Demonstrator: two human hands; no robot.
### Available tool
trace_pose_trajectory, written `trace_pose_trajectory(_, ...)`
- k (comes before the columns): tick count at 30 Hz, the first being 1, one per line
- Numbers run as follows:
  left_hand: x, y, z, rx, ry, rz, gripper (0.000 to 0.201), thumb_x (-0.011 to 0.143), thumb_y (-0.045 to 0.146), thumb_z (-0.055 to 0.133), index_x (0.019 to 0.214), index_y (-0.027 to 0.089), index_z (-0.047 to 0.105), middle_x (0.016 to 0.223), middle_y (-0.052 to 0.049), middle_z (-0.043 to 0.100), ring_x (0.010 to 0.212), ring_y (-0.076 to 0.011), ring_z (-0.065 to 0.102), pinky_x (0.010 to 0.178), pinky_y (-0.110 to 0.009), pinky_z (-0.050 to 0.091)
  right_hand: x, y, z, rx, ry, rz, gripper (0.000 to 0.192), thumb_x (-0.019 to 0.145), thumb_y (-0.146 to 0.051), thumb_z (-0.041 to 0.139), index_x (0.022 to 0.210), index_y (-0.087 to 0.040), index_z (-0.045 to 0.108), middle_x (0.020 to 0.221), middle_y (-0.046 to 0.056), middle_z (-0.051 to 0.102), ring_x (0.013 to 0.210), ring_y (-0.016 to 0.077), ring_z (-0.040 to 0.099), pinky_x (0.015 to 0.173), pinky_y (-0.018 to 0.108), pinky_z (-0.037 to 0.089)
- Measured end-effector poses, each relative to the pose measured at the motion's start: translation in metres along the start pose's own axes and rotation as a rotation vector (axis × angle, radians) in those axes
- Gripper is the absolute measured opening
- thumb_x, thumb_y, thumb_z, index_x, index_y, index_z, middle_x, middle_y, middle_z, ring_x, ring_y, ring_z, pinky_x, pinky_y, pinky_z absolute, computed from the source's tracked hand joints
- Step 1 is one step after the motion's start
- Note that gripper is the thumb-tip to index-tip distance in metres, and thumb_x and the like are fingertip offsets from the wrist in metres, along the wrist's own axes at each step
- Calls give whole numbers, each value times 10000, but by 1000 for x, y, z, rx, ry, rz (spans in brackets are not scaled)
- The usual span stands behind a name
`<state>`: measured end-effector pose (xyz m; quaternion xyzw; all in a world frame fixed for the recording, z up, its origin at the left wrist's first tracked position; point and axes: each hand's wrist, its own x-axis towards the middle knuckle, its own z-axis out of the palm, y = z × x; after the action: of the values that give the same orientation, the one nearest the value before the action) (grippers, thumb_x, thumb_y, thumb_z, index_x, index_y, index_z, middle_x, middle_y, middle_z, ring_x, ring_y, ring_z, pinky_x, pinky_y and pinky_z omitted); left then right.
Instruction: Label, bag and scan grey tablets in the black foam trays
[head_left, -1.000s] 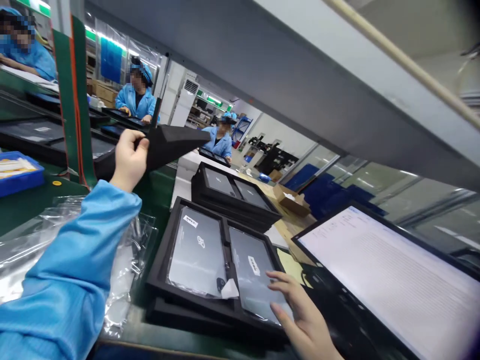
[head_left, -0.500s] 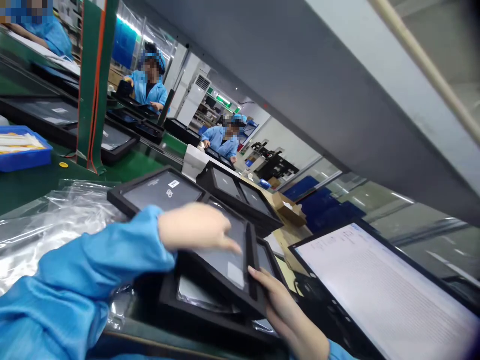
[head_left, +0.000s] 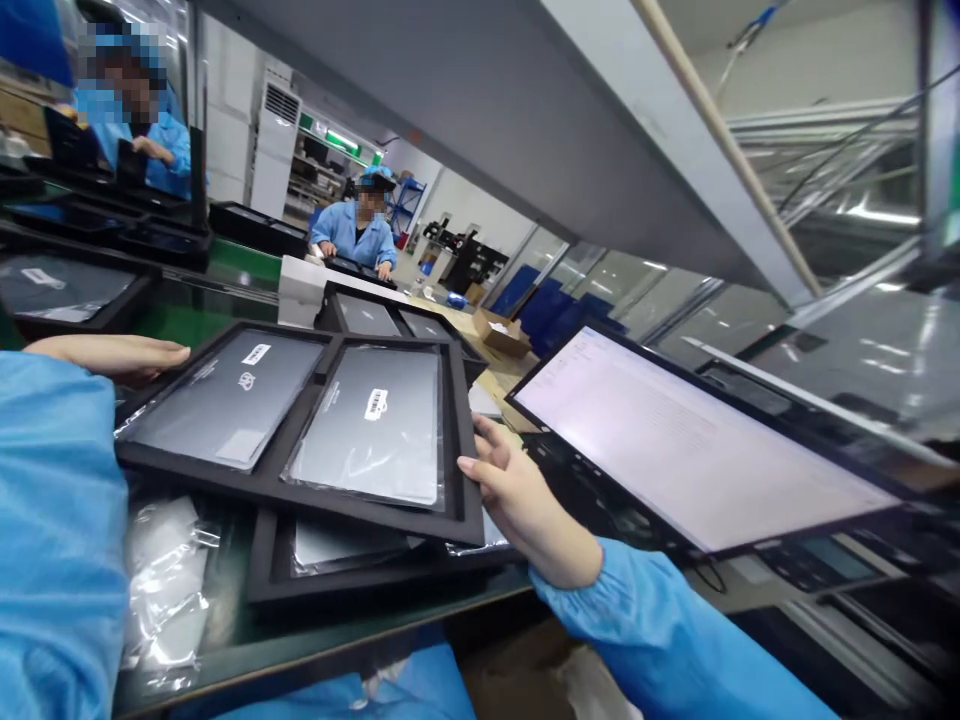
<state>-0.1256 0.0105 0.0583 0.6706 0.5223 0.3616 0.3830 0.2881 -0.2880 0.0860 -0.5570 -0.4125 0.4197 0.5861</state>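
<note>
One black tray [head_left: 300, 490] is held up between the two hands, tilted slightly, just above a second black tray [head_left: 360, 585] that lies on the green bench [head_left: 225, 640]; a third tray [head_left: 390, 315] sits farther back, near a cardboard box [head_left: 501, 335]; the held tray carries two grey tablets [head_left: 225, 400] in clear film, side by side, one per compartment; each tablet bears one white sticker [head_left: 376, 403], the right one with a barcode too small to read, the left one [head_left: 256, 353] also illegible, with a small logo beside it; the left hand [head_left: 112, 355] lies flat along the tray's left edge, fingers stretched out and pressed to the frame; the right hand [head_left: 517, 495] clasps the right edge, thumb on top of the rim, fingers under it, wrist bent upward; both arms wear blue sleeves; one lit monitor [head_left: 675, 440] stands just right of the right hand, its text unreadable; loose plastic bags [head_left: 161, 590] lie on the bench at lower left; two co-workers [head_left: 356, 230] in blue work farther along the line.
</note>
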Motion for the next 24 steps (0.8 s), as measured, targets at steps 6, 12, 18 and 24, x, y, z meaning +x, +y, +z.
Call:
trace_pose_trajectory(6, -29, 71, 6, 41, -325, -74, 1087, 454, 807, 873, 1360, 278, 589, 1218, -75, 687, 1015, -334, 688, 878, -490, 569, 28, -12, -85, -221, 205, 1, 643, 576, -258, 806, 1203, -226, 667, 915, 17, 768, 787, 225, 710, 732, 348, 577)
trace_pose_trajectory(12, -37, 90, 52, 116, -555, 89, 1223, 734, 529, 821, 1678, 203, 115, 959, -96, 744, 773, -300, 736, 683, -353, 557, 44, 22, -152, -561, 307, 100, 408, 586, -365, 790, 958, -199, 792, 952, 73, 797, 985, 319, 727, 953, 475, 559)
trace_pose_trajectory(18, 11, 52, 101, 336, -287, 281, 939, 724, 617, 721, 1514, 149, 527, 1356, -181, 665, 1187, -358, 670, 984, -397, 514, 26, 72, -156, -612, 245, -36, 591, 663, -536, 848, 1152, -234, 710, 1239, 110, 764, 1255, 326, 677, 1124, 506, 502)
trace_pose_trajectory(24, 11, 42, 140, 6, -191, 166, 448, 755, 556, 689, 983, 181, 778, 1178, -134, 750, 1157, -346, 676, 1063, -420, 478, 24, 75, -160, -584, 289, 21, 634, 636, -558, 866, 1145, -214, 712, 1203, 144, 777, 1234, 365, 694, 1111, 537, 524)
